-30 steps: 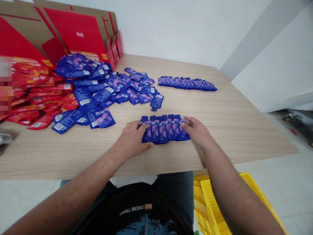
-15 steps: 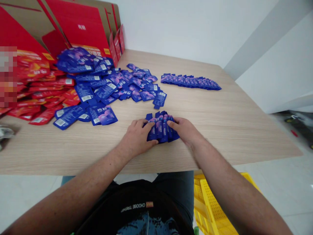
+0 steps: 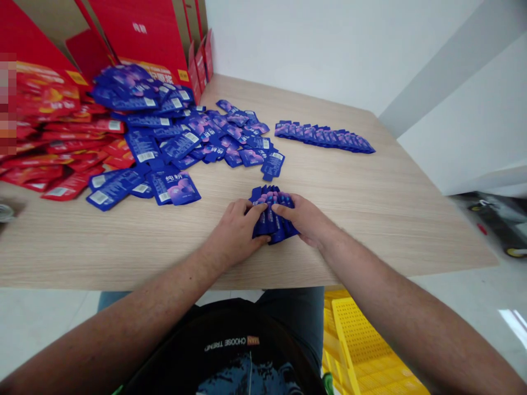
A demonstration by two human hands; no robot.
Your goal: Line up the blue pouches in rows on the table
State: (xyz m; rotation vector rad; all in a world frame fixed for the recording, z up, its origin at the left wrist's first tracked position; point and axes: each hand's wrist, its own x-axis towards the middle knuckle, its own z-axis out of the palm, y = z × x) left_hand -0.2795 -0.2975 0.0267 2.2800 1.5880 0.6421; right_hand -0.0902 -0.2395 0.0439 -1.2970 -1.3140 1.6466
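Observation:
A tight bunch of blue foil sachets (image 3: 272, 219) stands gathered on the wooden tabletop, squeezed between my two hands. My left hand (image 3: 235, 231) grips its left side, and my right hand (image 3: 300, 218) presses its right side, with the thumb lying across the front. The fingers hide much of the bunch. Farther up the table, a loose heap of blue sachets (image 3: 185, 142) lies scattered, and an overlapped row of blue sachets (image 3: 325, 137) lies to the right.
Red sachets (image 3: 53, 126) are heaped at the left of the light wood table (image 3: 370, 219). Flattened red cartons (image 3: 140, 33) lean behind them against the white wall. A yellow plastic crate (image 3: 358, 351) sits on the floor below the table's front edge.
My hands have pushed the sachets closer together, from a spread row into a narrower bunch. The view has also shifted slightly, with the table sitting higher in the frame.

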